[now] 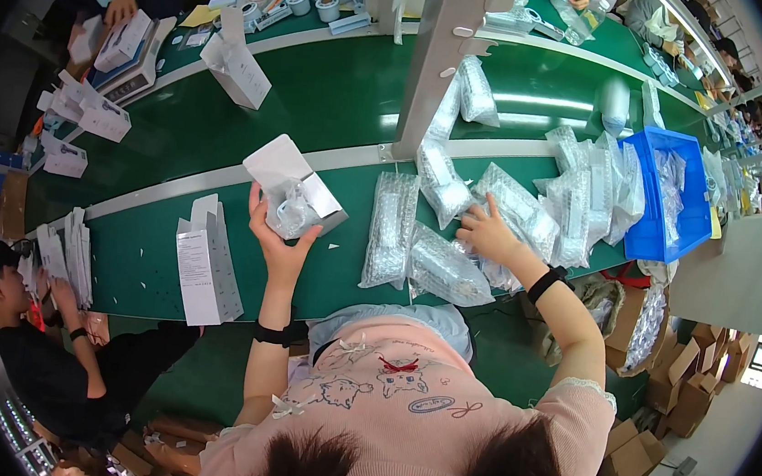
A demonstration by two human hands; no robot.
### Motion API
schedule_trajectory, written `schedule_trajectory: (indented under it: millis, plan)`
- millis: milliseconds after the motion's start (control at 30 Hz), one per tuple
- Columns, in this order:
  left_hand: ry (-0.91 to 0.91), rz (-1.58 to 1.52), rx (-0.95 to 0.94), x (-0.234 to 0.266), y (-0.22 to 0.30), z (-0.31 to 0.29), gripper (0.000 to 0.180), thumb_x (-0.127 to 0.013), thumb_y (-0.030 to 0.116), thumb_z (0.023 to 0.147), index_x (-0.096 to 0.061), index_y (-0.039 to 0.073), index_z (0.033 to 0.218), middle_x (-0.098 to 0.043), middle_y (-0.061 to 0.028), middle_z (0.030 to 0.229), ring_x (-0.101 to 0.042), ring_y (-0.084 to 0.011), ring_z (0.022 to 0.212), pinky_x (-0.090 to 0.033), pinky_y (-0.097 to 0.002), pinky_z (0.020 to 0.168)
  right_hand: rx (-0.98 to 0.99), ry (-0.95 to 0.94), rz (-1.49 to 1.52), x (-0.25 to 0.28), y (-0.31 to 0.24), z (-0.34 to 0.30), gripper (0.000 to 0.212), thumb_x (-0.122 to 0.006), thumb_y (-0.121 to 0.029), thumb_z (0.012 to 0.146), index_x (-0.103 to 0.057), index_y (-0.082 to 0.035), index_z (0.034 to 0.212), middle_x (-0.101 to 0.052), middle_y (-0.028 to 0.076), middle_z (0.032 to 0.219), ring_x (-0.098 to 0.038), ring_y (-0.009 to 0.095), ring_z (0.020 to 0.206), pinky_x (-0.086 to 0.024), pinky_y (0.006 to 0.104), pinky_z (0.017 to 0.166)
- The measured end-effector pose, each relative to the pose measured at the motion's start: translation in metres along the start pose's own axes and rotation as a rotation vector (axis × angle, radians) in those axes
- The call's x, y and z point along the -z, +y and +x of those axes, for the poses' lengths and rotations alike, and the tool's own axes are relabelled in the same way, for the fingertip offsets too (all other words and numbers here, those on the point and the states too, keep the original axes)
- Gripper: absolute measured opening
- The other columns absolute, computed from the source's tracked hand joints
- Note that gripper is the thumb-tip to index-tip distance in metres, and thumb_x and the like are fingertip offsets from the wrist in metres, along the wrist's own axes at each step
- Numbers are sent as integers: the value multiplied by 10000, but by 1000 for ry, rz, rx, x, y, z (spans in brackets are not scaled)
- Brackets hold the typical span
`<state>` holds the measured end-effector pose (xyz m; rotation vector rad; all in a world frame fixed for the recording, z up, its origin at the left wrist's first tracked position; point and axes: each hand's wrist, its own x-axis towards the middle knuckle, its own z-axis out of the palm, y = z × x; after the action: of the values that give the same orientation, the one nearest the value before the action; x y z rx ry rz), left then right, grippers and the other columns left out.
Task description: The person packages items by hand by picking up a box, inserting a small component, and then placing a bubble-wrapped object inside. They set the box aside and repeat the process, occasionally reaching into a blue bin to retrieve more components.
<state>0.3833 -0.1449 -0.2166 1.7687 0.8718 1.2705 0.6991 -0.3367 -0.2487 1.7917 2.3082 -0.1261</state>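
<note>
My left hand [278, 245] is closed around an open white carton [283, 162] above the green bench, and its flaps stand up. A clear plastic bag [294, 215] with something inside shows at the carton's mouth. My right hand [490, 234] rests with fingers spread on the pile of bubble-wrapped packages, touching or just above a silvery bubble-wrap package [517, 205]. Other bubble-wrap packages lie around it, one upright on the left [390, 230] and one nearest me [448, 267]. Left of my left hand stands an open white carton [204, 262] with printed sides.
A blue bin [678, 198] with plastic bags stands at the right end of the bench [137, 247]. A metal post [434, 69] rises at its back edge. Another white carton [236, 73] sits on the belt beyond. A person in black [68, 346] handles flat cartons at left.
</note>
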Motion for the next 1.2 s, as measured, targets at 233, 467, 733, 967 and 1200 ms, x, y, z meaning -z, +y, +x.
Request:
schedule_trajectory:
  millis: [233, 467, 733, 967, 1200]
  plan:
    - [-11, 163, -119, 7, 35, 15, 649, -736, 106, 611, -363, 82, 1141, -210, -170, 1339, -326, -308, 1178, -327, -388, 940, -71, 161, 392, 50, 2, 1, 294, -687, -138, 570, -537, -150, 822, -542, 4, 920, -450, 228, 1000, -314, 480, 880]
    - [-11, 273, -5, 7, 51, 19, 278, -728, 53, 592, -590, 36, 833, -468, -171, 1155, -474, -311, 1051, -391, -354, 861, -417, 241, 837, 126, 5, 24, 327, -669, -100, 647, -491, -76, 920, -569, 68, 716, -547, 249, 676, -432, 334, 608]
    - [26, 294, 62, 17, 37, 25, 228, -711, 34, 605, -622, 4, 813, -583, -106, 982, -573, -193, 853, -455, -238, 630, -285, 227, 995, 143, -6, 56, 366, -624, -74, 703, -436, -57, 1018, -544, 99, 725, -564, 224, 639, -437, 269, 588]
    - [-21, 245, 44, 22, 36, 32, 205, -699, 24, 617, -615, -4, 801, -596, -84, 956, -571, -159, 818, -442, -217, 574, 118, 597, 978, 187, -66, 131, 346, -514, -33, 651, -507, -90, 992, -588, 105, 725, -564, 286, 621, -449, 354, 564]
    - [-113, 286, -36, 27, 41, 41, 184, -686, 16, 598, -609, 10, 764, -604, -71, 956, -548, -201, 855, -443, -261, 654, 465, -9, 307, 170, -79, 178, 293, -506, -55, 617, -581, -105, 896, -596, 88, 728, -569, 293, 645, -428, 390, 530]
